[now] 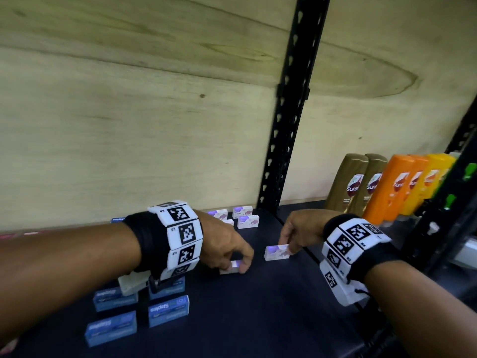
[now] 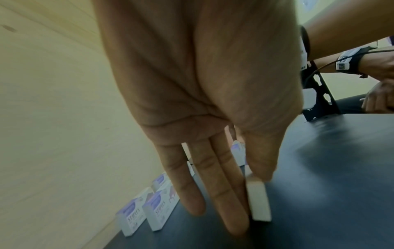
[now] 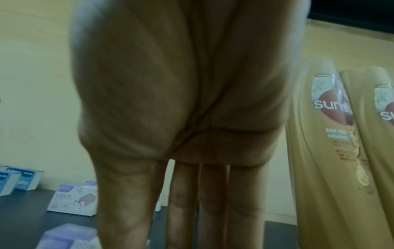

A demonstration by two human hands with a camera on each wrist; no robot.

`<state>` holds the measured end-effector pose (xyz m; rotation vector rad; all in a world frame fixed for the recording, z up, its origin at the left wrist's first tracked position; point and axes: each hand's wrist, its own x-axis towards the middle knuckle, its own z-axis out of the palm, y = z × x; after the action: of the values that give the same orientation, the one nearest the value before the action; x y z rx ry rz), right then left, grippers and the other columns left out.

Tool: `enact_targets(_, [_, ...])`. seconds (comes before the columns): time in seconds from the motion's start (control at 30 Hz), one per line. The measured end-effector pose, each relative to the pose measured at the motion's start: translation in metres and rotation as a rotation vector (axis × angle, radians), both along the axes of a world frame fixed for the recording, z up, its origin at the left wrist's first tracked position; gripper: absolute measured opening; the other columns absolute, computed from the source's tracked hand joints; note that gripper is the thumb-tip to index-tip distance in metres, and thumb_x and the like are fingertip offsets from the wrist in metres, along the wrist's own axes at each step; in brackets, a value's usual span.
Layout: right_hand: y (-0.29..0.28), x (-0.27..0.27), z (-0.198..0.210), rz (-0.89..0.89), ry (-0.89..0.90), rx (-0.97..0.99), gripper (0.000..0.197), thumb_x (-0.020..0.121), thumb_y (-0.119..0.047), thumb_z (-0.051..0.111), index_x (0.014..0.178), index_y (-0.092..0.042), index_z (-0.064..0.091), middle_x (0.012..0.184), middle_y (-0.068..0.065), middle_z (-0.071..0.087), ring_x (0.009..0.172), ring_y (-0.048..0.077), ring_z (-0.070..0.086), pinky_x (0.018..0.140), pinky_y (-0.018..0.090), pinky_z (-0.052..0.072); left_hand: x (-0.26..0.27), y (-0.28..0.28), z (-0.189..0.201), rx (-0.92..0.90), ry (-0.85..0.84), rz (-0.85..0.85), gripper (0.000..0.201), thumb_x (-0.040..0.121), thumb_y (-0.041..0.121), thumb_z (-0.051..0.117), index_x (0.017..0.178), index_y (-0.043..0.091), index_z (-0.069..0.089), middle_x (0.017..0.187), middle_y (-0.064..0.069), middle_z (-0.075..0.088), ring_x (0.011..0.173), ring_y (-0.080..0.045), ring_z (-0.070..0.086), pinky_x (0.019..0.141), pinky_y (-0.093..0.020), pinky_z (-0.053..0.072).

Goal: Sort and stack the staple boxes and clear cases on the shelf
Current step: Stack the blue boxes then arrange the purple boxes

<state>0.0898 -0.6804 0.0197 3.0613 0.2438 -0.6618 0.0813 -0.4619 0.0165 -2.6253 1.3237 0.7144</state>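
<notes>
My left hand [image 1: 241, 266] pinches a small white staple box [image 1: 228, 269] that rests on the dark shelf [image 1: 258, 306]. In the left wrist view that box [image 2: 259, 202] sits between thumb and fingers. My right hand [image 1: 286, 248] pinches the right end of another white staple box [image 1: 276, 253], also lying on the shelf. Only a blurred corner of that box [image 3: 66, 235] shows in the right wrist view, beside the thumb. Several more white staple boxes [image 1: 245, 218] stand at the back wall. Blue staple boxes [image 1: 167, 310] sit at the front left.
Gold and orange shampoo bottles [image 1: 387, 187] stand upright at the back right, close to my right hand. A black perforated upright [image 1: 284, 151] rises behind the shelf's middle. A wooden panel [image 1: 129, 125] closes the back.
</notes>
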Motion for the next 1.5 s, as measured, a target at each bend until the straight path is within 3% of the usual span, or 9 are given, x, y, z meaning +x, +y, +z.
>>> enact_targets(0.1, [0.0,0.002,-0.002,-0.005,-0.005,0.001,0.016,0.089,-0.023,0.07,0.102,-0.029,0.077,0.085,-0.016,0.067,0.089,0.007,0.06,0.089,0.026,0.049,-0.002,-0.002,0.001,0.021,-0.051,0.0,0.029,0.098,0.023,0.047,0.121,0.035,0.058,0.085,0.015,0.06,0.08,-0.008,0.052,0.079,-0.026,0.042])
enact_targets(0.23, [0.004,0.005,-0.004,0.006,-0.029,0.01,0.017,0.09,-0.022,0.069,0.105,-0.027,0.075,0.09,-0.013,0.068,0.094,0.01,0.062,0.089,0.026,0.049,0.001,-0.003,0.0,0.038,-0.097,0.045,0.033,0.095,0.018,0.05,0.126,0.027,0.058,0.112,0.011,0.065,0.095,-0.01,0.054,0.088,-0.025,0.045])
enact_targets(0.53, [0.018,0.02,-0.014,0.008,-0.121,0.088,0.01,0.092,-0.026,0.067,0.101,-0.024,0.071,0.085,-0.014,0.064,0.089,0.01,0.061,0.078,0.023,0.045,0.021,0.001,-0.011,0.039,-0.371,0.157,0.021,0.087,0.038,0.067,0.1,0.021,0.068,0.086,0.003,0.059,0.078,-0.019,0.055,0.056,-0.024,0.035])
enact_targets(0.67, [0.021,0.024,-0.015,0.009,-0.154,0.084,0.009,0.093,-0.028,0.066,0.101,-0.025,0.066,0.095,-0.01,0.064,0.093,0.012,0.061,0.078,0.024,0.044,0.032,0.002,-0.013,0.051,-0.459,0.208,0.02,0.087,0.045,0.064,0.09,0.026,0.061,0.086,0.006,0.055,0.078,-0.018,0.053,0.058,-0.026,0.034])
enact_targets(0.87, [0.02,0.029,-0.017,0.0,-0.188,0.081,0.011,0.092,-0.028,0.067,0.098,-0.028,0.058,0.079,-0.016,0.052,0.083,0.01,0.055,0.066,0.022,0.039,0.037,0.003,-0.02,0.114,-0.418,0.303,0.033,0.092,0.046,0.056,0.111,0.02,0.058,0.101,-0.003,0.058,0.082,-0.021,0.05,0.068,-0.031,0.04])
enact_targets(0.97, [0.021,0.031,-0.016,-0.026,-0.166,0.074,0.014,0.09,-0.029,0.069,0.099,-0.029,0.059,0.079,-0.015,0.054,0.078,0.009,0.055,0.062,0.021,0.04,0.041,0.002,-0.018,0.111,-0.349,0.294,0.038,0.091,0.043,0.059,0.113,0.012,0.059,0.109,-0.006,0.062,0.081,-0.018,0.049,0.06,-0.025,0.037])
enact_targets(1.2, [0.024,0.034,-0.01,-0.027,-0.114,0.003,0.015,0.091,-0.027,0.068,0.103,-0.025,0.058,0.075,-0.013,0.057,0.067,0.004,0.054,0.059,0.019,0.041,0.049,0.001,-0.018,0.108,-0.303,0.286,0.037,0.093,0.038,0.056,0.111,0.006,0.064,0.093,-0.004,0.059,0.073,-0.015,0.052,0.047,-0.022,0.032])
enact_targets(1.33, [0.025,0.039,-0.012,-0.055,-0.114,0.016,0.015,0.091,-0.025,0.069,0.1,-0.024,0.057,0.072,-0.011,0.058,0.061,0.005,0.054,0.069,0.026,0.05,0.053,-0.001,-0.017,0.052,-0.259,0.294,0.02,0.094,0.032,0.058,0.101,0.013,0.058,0.063,0.007,0.051,0.04,0.002,0.048,0.042,-0.014,0.034])
enact_targets(1.5, [0.028,0.042,-0.013,-0.097,-0.096,0.061,0.016,0.091,-0.025,0.068,0.104,-0.022,0.059,0.072,-0.007,0.063,0.065,0.012,0.063,0.084,0.034,0.056,0.059,-0.002,-0.026,-0.079,-0.333,0.285,0.015,0.092,0.026,0.063,0.094,0.024,0.048,0.091,0.007,0.052,0.078,-0.009,0.049,0.05,-0.013,0.032])
